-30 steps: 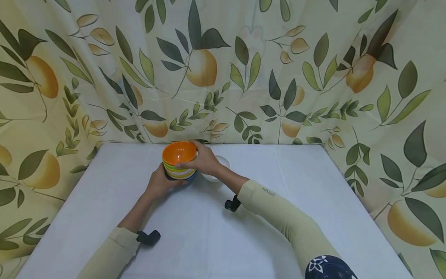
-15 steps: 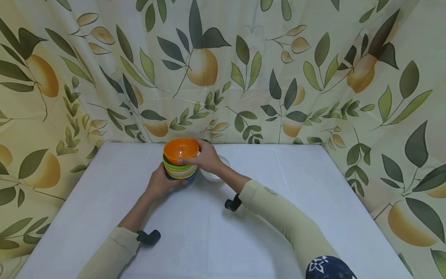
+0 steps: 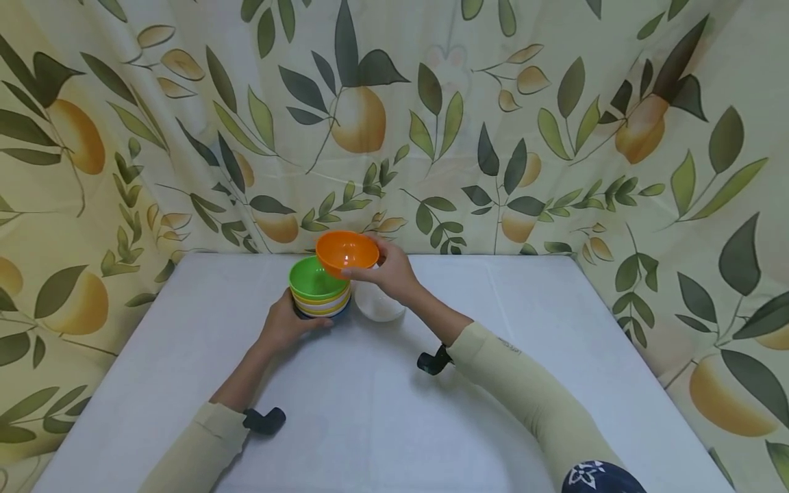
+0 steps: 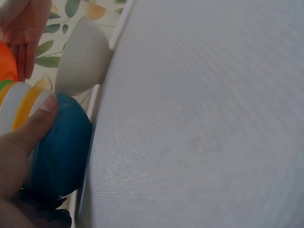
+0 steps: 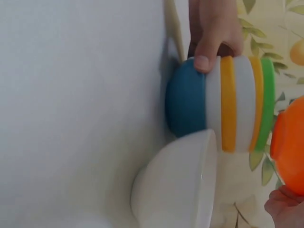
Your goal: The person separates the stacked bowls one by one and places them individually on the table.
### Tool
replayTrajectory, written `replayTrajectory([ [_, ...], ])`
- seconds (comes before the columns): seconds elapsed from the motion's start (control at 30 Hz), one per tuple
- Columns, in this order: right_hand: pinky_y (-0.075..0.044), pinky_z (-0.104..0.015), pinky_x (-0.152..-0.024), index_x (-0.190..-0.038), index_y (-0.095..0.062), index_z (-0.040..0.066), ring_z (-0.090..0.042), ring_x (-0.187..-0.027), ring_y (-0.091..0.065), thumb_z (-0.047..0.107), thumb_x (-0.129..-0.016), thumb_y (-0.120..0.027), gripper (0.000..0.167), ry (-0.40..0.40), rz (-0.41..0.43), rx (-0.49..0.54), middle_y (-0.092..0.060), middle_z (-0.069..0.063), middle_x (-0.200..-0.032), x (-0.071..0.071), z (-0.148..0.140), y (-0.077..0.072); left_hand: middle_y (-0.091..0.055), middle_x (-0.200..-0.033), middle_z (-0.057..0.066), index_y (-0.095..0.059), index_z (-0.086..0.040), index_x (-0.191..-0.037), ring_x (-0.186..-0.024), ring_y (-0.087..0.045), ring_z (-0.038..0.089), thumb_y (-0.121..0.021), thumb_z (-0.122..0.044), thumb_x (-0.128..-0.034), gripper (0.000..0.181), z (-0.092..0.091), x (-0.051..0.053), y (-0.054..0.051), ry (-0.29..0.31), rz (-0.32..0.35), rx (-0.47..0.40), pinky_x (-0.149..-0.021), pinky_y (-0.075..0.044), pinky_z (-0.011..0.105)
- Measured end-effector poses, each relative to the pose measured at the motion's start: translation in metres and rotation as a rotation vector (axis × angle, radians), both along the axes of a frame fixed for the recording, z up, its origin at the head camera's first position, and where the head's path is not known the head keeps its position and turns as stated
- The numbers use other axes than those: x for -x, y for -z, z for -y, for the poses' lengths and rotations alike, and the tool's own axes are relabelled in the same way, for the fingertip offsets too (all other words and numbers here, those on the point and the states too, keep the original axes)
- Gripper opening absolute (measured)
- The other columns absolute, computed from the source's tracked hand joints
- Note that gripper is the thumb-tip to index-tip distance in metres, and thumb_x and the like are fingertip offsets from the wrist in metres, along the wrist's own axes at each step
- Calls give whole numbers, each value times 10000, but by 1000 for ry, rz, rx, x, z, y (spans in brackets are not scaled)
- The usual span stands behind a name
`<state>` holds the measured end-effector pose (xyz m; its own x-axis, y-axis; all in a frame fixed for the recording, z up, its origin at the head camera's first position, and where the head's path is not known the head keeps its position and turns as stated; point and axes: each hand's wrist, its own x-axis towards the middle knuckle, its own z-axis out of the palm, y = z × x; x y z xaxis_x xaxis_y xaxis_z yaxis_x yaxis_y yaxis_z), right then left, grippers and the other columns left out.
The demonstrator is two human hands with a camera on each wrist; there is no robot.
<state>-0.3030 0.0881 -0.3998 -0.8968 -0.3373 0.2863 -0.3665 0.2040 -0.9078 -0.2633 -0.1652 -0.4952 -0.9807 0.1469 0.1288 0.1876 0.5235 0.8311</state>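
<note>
"Where is the orange bowl (image 3: 347, 252)?"

"In the air, at the upper right of the stack (image 3: 322, 306). The right hand (image 3: 393, 275) grips its side, thumb in front, fingers behind. Whether it touches the green bowl (image 3: 308, 279), I cannot tell."

"Which way does it point?"

"Its mouth looks upward, its foot downward. It is round, so I find no long axis in it; the stack's long axis is upright."

"And the left hand (image 3: 285, 327)?"

"Its fingers are curled around the stack, low down. The left wrist view shows the thumb by the rim of the blue bowl (image 4: 64, 149), the lowest; from the head, this bowl is almost hidden."

"The surfaces?"

"Smooth, rather shiny. The right wrist view shows the bands above blue: white, yellow, white, yellow, green. The white bowl (image 3: 379, 306) sits on the tabletop (image 3: 382, 424), beside the stack, mouth upward."
</note>
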Motion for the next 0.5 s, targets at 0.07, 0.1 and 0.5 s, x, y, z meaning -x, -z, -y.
replayTrajectory([
  [0.07,-587,-320,-964,-1476,-559,58,-236,-1122,-646,207,-883,-880,690,13,7,3,-670,-62,-1316,-1,-8,-1,-517,-1497,185,-321,-50,-1586,-1404,-477,380,-972,-290,-769,1072,-1,0,0,1,4,3,-1214,-340,566],
  [0.1,-585,-321,-969,-1483,-553,58,-237,-1127,-644,199,-884,-879,697,20,11,6,-668,-63,-1319,-2,-12,-1,-517,-1499,187,-321,-48,-1588,-1406,-476,382,-973,-288,-768,1075,-1,0,0,0,5,2,-1215,-339,564],
  [0.5,-568,-296,-998,-1515,-521,35,-288,-1184,-616,191,-891,-877,734,163,72,-6,-633,-117,-1384,-7,-77,6,-523,-1497,213,-322,-25,-1592,-1422,-465,405,-973,-324,-765,1094,-1,0,0,-31,14,5,-1215,-334,570],
])
